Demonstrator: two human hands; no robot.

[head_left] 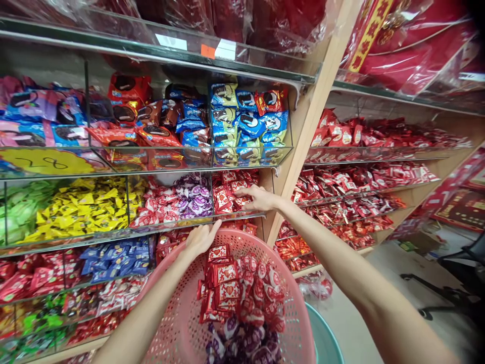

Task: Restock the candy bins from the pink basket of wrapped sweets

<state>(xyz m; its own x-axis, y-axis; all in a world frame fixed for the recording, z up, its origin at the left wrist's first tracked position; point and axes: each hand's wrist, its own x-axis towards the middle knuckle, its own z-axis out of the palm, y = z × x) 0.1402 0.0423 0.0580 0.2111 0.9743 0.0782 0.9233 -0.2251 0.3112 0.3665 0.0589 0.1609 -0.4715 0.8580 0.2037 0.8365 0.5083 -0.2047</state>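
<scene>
My right hand (259, 198) reaches into a glass-fronted shelf compartment of red square candy packets (226, 196). Its fingers are apart at the packets, and nothing shows in its grasp. My left hand (201, 238) is closed over the far rim of a pink perforated plastic basket (176, 303), with one digit stretched along the rim; its other fingers are partly hidden. Inside the basket lie red square candy packets (226, 273), red-and-white twist-wrapped candies (258, 290) and purple twist-wrapped candies (253, 344).
Left of the red packets sit purple candies (195, 194) and yellow-wrapped candies (89, 207). Packaged cookies (248, 119) fill the shelf above. A wooden upright (303, 136) separates another candy shelf on the right. A teal tub (322, 336) stands below the basket.
</scene>
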